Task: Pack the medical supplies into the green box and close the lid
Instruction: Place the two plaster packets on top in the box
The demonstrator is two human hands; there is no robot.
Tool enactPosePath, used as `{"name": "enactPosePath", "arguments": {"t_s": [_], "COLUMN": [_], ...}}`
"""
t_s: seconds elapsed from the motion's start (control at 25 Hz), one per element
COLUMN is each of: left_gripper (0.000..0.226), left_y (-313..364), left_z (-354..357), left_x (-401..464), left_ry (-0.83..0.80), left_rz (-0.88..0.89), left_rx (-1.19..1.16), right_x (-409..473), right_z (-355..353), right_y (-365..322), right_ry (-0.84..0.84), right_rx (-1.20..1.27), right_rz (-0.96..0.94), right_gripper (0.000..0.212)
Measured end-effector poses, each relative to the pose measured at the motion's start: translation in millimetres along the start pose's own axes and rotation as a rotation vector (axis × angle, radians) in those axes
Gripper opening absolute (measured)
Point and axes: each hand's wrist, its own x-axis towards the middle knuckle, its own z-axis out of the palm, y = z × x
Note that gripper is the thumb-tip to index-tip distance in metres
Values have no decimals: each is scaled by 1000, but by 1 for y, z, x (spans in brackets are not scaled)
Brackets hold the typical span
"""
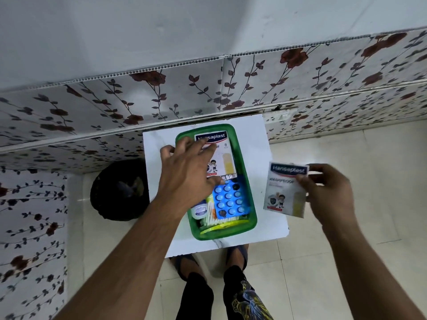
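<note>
The green box point(250, 204) stands open on a small white table point(258, 139). Inside lie a Hansaplast plaster packet point(223, 155) at the far end, a blue pill blister point(231, 200), a small white bottle point(200, 211) and cotton swabs point(211, 218) near the front. My left hand point(187, 172) hovers over the box's left side, fingers spread, fingertips on or just above the packet inside. My right hand point(325, 190) holds a second Hansaplast packet point(285, 190) in the air to the right of the box. No lid is visible.
A black bin point(117, 190) sits on the floor left of the table. A floral-tiled wall point(208, 93) runs behind it. My feet in sandals point(208, 259) stand at the table's near edge on a pale tiled floor.
</note>
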Motion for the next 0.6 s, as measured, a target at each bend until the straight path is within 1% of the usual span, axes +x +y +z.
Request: {"name": "enactPosePath", "arguments": {"t_s": [0.04, 0.08, 0.12, 0.2, 0.24, 0.28, 0.36, 0.48, 0.6], "left_gripper": [82, 78, 69, 46, 38, 35, 35, 33, 32], "left_y": [-2, -5, -9, -20, -26, -32, -39, -45, -46], "left_z": [-3, -6, -9, -12, -11, -7, 4, 20, 27], "left_x": [-1, -4, -8, -22, -29, -37, -48, -59, -64], "left_ry": [16, 47, 104, 279, 354, 391, 362, 300, 298], "left_rz": [-9, -38, -89, -240, -309, -357, -378, -353, -358], "left_rx": [-34, -87, -164, -342, -397, -422, -451, -518, -580], "right_x": [-7, -15, -24, -42, -48, -53, -58, -65, -71], "right_z": [-5, -6, -3, 18, 33, 48, 68, 80, 86], "right_y": [-17, -33, -47, -62, -63, -60, -51, -42, -34], "right_ry": [-20, -83, -168, -345, -401, -431, -404, -300, -216], "right_rx": [140, 236, 270, 194, 87, -40, -278, -607, -804], "right_rz": [-10, -22, -35, -50, -63, -88, -173, -379, -528], "right_gripper": [15, 17, 19, 23, 23, 22, 22, 25, 31]}}
